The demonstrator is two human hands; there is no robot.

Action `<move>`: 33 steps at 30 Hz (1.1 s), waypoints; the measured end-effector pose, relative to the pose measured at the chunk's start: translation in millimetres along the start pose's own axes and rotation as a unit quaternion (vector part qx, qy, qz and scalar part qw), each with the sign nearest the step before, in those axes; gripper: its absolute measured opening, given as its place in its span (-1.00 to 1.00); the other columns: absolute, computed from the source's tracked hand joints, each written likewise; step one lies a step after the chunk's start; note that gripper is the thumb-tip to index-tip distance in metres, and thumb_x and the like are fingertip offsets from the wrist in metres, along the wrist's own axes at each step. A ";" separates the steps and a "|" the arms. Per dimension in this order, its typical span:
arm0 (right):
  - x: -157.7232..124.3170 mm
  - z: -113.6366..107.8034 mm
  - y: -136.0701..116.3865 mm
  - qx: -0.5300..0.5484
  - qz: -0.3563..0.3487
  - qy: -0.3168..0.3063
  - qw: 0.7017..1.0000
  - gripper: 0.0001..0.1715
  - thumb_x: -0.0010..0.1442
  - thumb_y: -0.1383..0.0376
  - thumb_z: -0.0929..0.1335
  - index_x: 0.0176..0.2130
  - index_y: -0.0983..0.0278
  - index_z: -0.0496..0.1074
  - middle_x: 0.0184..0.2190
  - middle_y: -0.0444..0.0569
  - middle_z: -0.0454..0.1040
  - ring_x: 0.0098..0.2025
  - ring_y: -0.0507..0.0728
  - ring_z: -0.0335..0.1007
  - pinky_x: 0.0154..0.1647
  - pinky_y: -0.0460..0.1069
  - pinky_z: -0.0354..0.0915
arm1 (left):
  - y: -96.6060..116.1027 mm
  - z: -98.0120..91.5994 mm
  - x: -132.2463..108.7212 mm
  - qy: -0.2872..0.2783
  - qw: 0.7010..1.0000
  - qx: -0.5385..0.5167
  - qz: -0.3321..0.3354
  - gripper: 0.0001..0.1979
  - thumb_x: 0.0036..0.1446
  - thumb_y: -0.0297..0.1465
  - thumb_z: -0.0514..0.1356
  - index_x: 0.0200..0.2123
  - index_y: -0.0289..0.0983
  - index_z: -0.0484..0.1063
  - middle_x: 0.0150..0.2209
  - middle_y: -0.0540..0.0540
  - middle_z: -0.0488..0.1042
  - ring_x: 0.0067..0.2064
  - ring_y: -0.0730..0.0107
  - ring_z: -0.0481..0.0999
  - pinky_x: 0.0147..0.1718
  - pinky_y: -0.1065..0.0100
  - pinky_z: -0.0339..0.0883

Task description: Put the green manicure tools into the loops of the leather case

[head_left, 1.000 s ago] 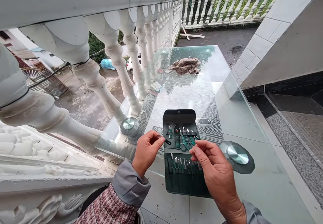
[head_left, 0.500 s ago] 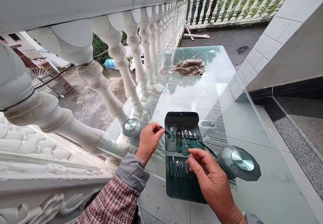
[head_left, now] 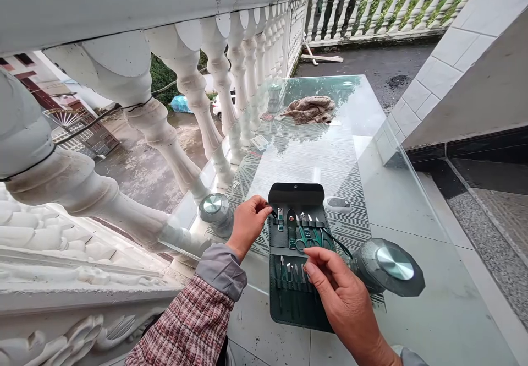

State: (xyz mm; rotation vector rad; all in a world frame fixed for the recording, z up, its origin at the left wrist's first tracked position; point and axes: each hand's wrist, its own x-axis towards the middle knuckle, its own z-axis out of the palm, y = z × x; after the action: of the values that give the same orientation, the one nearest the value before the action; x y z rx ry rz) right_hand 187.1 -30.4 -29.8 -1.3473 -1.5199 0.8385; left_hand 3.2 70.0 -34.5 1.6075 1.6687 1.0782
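Observation:
An unfolded dark green case (head_left: 284, 313) lies on the glass table (head_left: 412, 212). Its upper part holds a nail clipper (head_left: 280, 220), a dark sheath-like piece (head_left: 291, 228) and green-handled scissors (head_left: 303, 240); several slim tools (head_left: 289, 272) sit in the lower loops. At the case's upper left edge, my left hand (head_left: 250, 223) pinches the end of a small dark item beside the clipper. My right hand (head_left: 348, 297) hovers over the lower right of the case, thumb and forefinger close together; whatever is between them, if anything, is too small to name.
A crumpled brown cloth (head_left: 309, 110) lies at the table's far end. Round metal-capped supports (head_left: 390, 267) show under the glass at left and right. White balusters (head_left: 177, 146) run along the left side, and a tiled wall (head_left: 449, 52) slants at the right.
My left hand has moved slightly right, closer over the case's upper left edge. The case and my right hand appear shifted very slightly left.

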 end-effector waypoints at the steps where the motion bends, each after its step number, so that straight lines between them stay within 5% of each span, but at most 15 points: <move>1: -0.1 0.3 0.0 -0.005 -0.001 -0.001 1.000 -0.74 0.16 0.13 0.29 -0.23 0.22 0.43 -0.43 -0.08 0.48 -0.44 0.05 0.41 -0.40 -0.08 0.37 | -0.4 1.0 0.3 0.000 1.000 0.002 0.002 -0.92 -0.01 -0.41 0.20 -0.51 -0.24 0.37 -0.53 0.08 0.38 -0.45 0.46 0.34 -0.43 0.45 0.20; 12: -0.1 5.8 5.8 -0.032 -0.014 -0.035 0.999 -0.75 0.18 0.15 0.27 -0.24 0.22 0.43 -0.43 -0.10 0.47 -0.43 0.05 0.39 -0.38 -0.08 0.33 | 1.2 5.2 4.9 -0.017 1.000 0.016 0.003 -0.80 0.06 -0.45 0.17 -0.22 -0.23 0.50 -0.44 0.02 0.49 -0.39 0.41 0.44 -0.34 0.42 0.29; 23: 0.2 13.7 13.1 -0.048 -0.021 -0.040 0.998 -0.76 0.20 0.18 0.25 -0.24 0.22 0.44 -0.35 -0.05 0.51 -0.36 0.08 0.43 -0.33 -0.05 0.35 | 10.4 4.6 8.6 -0.057 0.994 0.094 -0.010 -0.69 0.05 -0.51 0.15 -0.12 -0.19 0.50 -0.18 -0.07 0.57 -0.16 0.24 0.50 -0.14 0.30 0.28; 33: -0.4 14.9 13.9 -0.059 -0.044 -0.038 0.997 -0.78 0.21 0.21 0.23 -0.26 0.22 0.43 -0.38 -0.06 0.49 -0.36 0.08 0.42 -0.33 -0.05 0.35 | 10.5 2.4 9.0 -0.094 0.986 0.140 -0.016 -0.62 0.02 -0.51 0.16 -0.05 -0.20 0.43 -0.41 0.01 0.51 -0.32 0.31 0.47 -0.29 0.36 0.27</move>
State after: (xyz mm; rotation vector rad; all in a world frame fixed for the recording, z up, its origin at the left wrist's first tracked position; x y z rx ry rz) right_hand 178.3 -27.3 -47.9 -1.3358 -1.6991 0.7611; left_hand 9.7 78.7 -25.6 1.7890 1.7700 0.6741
